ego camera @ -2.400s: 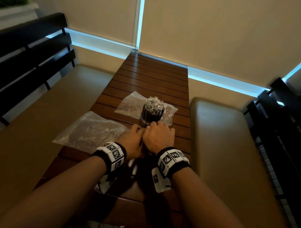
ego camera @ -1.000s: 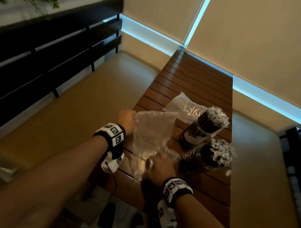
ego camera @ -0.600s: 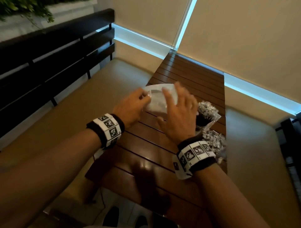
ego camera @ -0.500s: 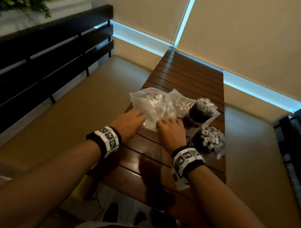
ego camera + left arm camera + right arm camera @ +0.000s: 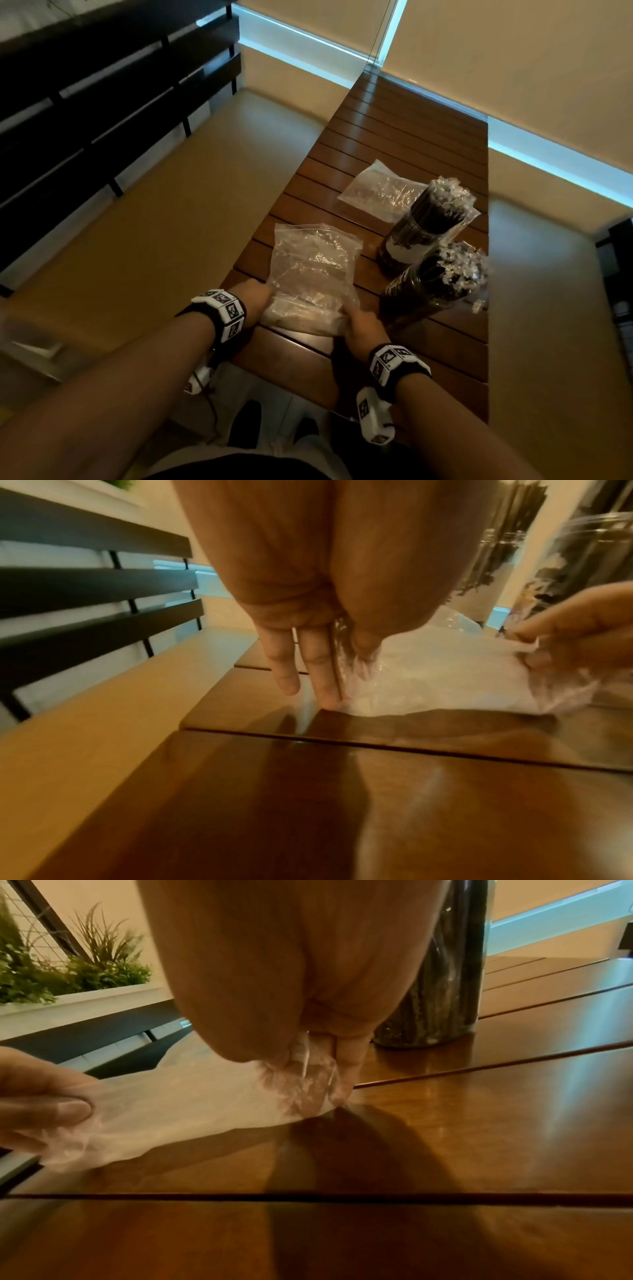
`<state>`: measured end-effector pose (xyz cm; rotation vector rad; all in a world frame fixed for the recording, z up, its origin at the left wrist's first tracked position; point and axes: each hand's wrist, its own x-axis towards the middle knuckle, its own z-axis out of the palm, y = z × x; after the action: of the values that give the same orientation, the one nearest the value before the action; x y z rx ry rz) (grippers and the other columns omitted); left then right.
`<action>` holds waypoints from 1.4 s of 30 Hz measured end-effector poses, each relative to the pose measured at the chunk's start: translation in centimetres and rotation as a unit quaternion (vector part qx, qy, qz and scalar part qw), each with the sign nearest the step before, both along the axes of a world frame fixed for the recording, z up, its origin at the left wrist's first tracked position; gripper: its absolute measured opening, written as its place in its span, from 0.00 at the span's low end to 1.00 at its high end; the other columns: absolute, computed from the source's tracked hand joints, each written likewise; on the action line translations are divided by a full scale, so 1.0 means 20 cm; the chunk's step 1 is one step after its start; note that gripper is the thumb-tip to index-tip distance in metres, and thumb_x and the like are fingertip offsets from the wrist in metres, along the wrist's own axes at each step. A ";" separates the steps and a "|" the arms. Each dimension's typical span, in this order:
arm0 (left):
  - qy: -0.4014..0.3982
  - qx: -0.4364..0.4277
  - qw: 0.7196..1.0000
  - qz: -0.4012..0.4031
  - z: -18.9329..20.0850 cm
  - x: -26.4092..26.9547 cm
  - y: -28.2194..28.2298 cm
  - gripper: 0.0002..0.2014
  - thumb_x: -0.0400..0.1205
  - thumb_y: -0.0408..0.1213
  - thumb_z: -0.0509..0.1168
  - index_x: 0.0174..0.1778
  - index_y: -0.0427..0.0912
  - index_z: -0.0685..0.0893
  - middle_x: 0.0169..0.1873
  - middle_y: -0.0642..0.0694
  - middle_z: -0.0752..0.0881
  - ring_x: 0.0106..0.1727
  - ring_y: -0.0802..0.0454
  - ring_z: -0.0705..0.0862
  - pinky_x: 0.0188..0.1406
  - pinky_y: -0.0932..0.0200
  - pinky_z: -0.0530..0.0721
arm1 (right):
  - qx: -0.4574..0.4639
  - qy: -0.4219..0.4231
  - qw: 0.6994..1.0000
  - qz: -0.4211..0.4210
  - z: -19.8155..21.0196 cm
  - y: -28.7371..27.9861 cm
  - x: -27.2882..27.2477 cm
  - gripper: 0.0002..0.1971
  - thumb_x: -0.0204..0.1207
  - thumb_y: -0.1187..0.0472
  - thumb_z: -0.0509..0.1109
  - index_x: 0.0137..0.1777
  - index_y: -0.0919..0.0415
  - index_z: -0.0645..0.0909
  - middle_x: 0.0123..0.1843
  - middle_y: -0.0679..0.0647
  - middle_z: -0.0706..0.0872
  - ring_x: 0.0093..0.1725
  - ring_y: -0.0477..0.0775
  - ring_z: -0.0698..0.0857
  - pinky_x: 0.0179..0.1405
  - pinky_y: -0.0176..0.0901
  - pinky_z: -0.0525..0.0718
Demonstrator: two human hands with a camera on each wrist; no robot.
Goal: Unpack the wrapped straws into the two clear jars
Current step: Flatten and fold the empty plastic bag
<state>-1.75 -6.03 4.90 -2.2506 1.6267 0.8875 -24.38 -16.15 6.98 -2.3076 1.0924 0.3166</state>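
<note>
Straws (image 5: 442, 212), dark and each in a clear wrapper, filled two clear jars on the right side of the slatted wooden tabletop (image 5: 411, 116). The far jar (image 5: 416, 236) and the near jar (image 5: 421, 294) stood upright, just beside each other, with crinkled wrapper ends bristling above their rims. Judging by this, the unpacking itself looked finished, and what was left was tidying the packaging.

An empty clear plastic bag (image 5: 313, 274) lay flat on the tabletop to the left of the near jar, its far end pointing away from the person. Both hands held its near edge, one at each corner, most likely to spread it smooth or to keep it flat for folding.

The left hand (image 5: 255, 301) was at the left corner. In the left wrist view its thumb and forefinger appeared to pinch the plastic, while two other fingers (image 5: 316, 674) stretched straight down to the wood beside the bag.

The right hand (image 5: 359, 327) was at the right corner, close to the base of the near jar but not touching it. In the right wrist view its fingers (image 5: 346, 1053) were curled, with thin plastic bunched between thumb and fingertips.

A second empty bag (image 5: 376, 192) lay flat farther back, its right end hidden behind the far jar. Tan cushioned benches ran along both sides of the tabletop.
</note>
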 end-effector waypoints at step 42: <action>-0.013 -0.047 0.999 -0.021 -0.08 -0.01 0.10 0.19 0.78 0.29 0.63 0.65 0.43 0.73 0.63 0.40 0.79 0.62 0.38 0.81 0.58 0.49 0.77 | -0.086 0.058 0.993 0.059 -0.09 -0.02 0.02 0.18 0.81 0.68 0.61 0.70 0.58 0.75 0.63 0.60 0.84 0.61 0.63 0.84 0.57 0.50 0.80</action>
<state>-2.00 -3.95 3.27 -2.2695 1.7321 0.7836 -23.89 -16.58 5.09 -2.5405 1.0784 0.4216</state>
